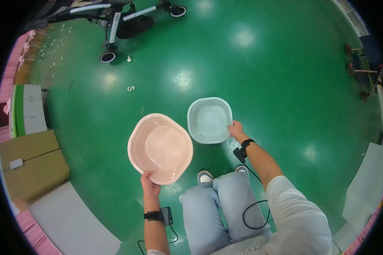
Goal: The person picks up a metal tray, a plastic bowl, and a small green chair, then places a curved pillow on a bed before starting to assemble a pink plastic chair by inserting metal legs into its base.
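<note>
- Basins: two in all, one pink (160, 148) and one pale blue-grey (210, 120), both upright, both empty as far as can be seen, side by side and not nested, a narrow gap of floor showing between them.
- Pink basin: held above the green floor (264, 85) in front of the knees; left hand (148, 182) is clamped on its near rim.
- Blue-grey basin: further out and to the right; right hand (236, 129) grips its right rim. Whether it rests on the floor or hangs just above it, I cannot tell.
- Progress, as I judge it: both basins are in hand and apart; nothing is in either, and neither is stacked on the other.
- Hands: two, well apart, each with a dark wristband and a cable.
- Shoes: two, below the basins.
- Further out: one wheeled frame (115, 21) at the top left, cardboard boxes (32, 163) at the left, one small white hook (131, 88) on the floor.
</note>
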### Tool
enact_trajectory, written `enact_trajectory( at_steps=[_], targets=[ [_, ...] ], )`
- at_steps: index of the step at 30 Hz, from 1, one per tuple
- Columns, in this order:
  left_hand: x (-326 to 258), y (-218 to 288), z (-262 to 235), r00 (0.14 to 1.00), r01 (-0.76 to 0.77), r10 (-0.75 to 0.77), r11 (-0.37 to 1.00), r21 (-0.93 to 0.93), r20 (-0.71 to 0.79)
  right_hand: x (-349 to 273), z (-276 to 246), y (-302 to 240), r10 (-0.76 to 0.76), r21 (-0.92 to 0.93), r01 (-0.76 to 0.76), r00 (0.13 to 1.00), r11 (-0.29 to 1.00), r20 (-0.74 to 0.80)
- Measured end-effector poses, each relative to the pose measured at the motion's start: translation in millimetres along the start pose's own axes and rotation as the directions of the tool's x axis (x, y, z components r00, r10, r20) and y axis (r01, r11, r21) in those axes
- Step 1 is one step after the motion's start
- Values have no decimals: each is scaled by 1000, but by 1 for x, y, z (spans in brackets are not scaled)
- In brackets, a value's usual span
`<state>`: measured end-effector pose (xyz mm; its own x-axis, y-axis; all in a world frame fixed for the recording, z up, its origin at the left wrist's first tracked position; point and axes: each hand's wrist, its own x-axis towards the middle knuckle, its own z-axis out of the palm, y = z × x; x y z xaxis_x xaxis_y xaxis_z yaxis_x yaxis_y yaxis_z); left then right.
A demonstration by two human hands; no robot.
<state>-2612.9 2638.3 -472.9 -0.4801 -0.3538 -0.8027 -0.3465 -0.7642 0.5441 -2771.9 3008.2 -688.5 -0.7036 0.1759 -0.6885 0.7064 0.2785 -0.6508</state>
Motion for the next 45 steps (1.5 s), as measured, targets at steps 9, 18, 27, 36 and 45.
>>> enact_trajectory(
  at_steps=[9, 18, 27, 36, 45],
  targets=[
    [-181, 98, 78, 993, -62, 36, 970, 234, 112, -239, -80, -175, -248, -3, 250, 964, 968, 91],
    [-343, 194, 108, 937, -237, 146, 933, 272, 316, -485, -154, -320, -249, 156, 244, 968, 957, 11],
    [-415, 220, 155, 867, -52, -20, 990, 130, 498, -544, -171, -346, -387, 486, 301, 918, 821, 85],
    [-386, 206, 272, 827, -376, 194, 888, 263, 528, -519, -240, -422, -266, 790, -11, 939, 613, 219],
    [-301, 239, 449, 859, -414, 198, 810, 415, 471, -378, -309, -558, -395, 742, 115, 894, 660, 213]
  ],
)
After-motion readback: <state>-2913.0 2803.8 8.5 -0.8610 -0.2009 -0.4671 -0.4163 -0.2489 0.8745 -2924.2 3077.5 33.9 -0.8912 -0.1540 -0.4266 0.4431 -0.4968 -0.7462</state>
